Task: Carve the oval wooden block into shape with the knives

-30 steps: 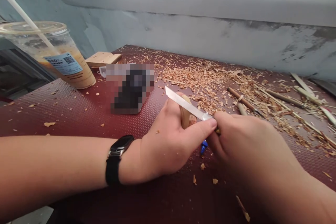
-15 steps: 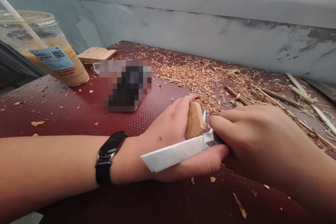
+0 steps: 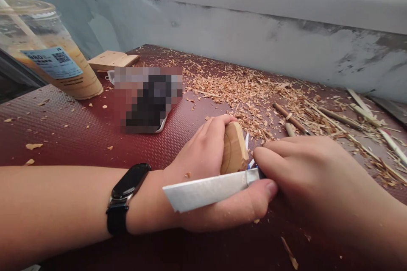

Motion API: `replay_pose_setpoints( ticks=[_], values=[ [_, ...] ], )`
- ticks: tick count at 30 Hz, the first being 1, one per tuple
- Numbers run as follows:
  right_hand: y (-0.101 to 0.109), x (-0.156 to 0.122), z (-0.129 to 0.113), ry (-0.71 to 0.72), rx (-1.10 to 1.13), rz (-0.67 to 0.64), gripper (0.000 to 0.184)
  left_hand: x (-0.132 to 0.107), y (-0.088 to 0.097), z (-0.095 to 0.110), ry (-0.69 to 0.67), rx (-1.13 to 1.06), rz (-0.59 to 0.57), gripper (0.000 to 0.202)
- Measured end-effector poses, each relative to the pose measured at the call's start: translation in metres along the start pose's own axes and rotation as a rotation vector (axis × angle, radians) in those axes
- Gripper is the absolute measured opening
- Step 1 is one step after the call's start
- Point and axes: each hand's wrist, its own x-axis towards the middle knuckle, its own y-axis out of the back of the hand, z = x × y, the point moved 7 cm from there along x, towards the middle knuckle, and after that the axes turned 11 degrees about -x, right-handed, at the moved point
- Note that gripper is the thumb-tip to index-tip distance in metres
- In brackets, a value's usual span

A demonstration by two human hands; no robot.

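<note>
A pale brown wooden block (image 3: 232,149) with a rounded, chipped edge is held upright in my left hand (image 3: 199,152). The fingers curve over its far side, and the thumb reaches forward beneath the blade. My right hand (image 3: 308,173) is closed around the dark handle of a knife (image 3: 206,189), most of the handle hidden by the fingers. Its broad, slant-ended blade points left across my left hand, close to the near side of the block. The tip of my left thumb is by my right fingers. One small wood chip sticks to the back of my left hand.
Wood shavings (image 3: 235,89) cover the back of the dark red table (image 3: 79,129). A carving tool with a brown handle (image 3: 289,116) and thin strips lie at right. An iced drink cup (image 3: 73,76), a wooden board (image 3: 111,58) and a blurred phone (image 3: 148,106) stand or lie at left.
The knife blade has tipped to a slightly flatter angle and shifted a little left. My left hand and the block have moved slightly left and down. Both grips stay the same.
</note>
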Motion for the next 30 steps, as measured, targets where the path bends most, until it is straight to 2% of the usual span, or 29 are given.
replay_pose_setpoints(
  ticks=[3,6,10,13,16,20,27,30],
  values=[
    [-0.002,-0.002,-0.004,-0.003,0.016,0.004,0.02,-0.001,-0.008,0.002,-0.037,0.04,-0.082,0.071],
    [-0.001,-0.003,-0.005,-0.03,0.007,0.027,0.02,-0.001,-0.007,0.001,-0.037,0.068,-0.077,0.078],
    [0.003,-0.002,-0.003,-0.046,-0.067,0.046,0.022,0.001,-0.005,-0.002,0.016,0.012,-0.105,0.059],
    [0.005,0.001,-0.003,-0.068,-0.129,0.053,0.023,0.002,0.0,-0.001,0.024,-0.017,-0.054,0.053],
    [0.005,0.0,-0.003,-0.16,-0.215,0.073,0.023,0.001,0.006,-0.002,0.045,-0.044,0.02,0.052],
    [0.004,-0.003,-0.009,-0.279,-0.306,0.096,0.025,0.002,0.004,-0.005,0.067,-0.099,0.028,0.043],
    [0.0,-0.002,-0.015,-0.211,-0.373,0.04,0.024,0.007,0.002,0.0,-0.04,-0.182,0.099,0.037],
    [0.004,0.002,-0.009,-0.203,-0.277,0.012,0.021,0.009,0.001,0.003,-0.046,-0.092,0.041,0.034]
  ],
)
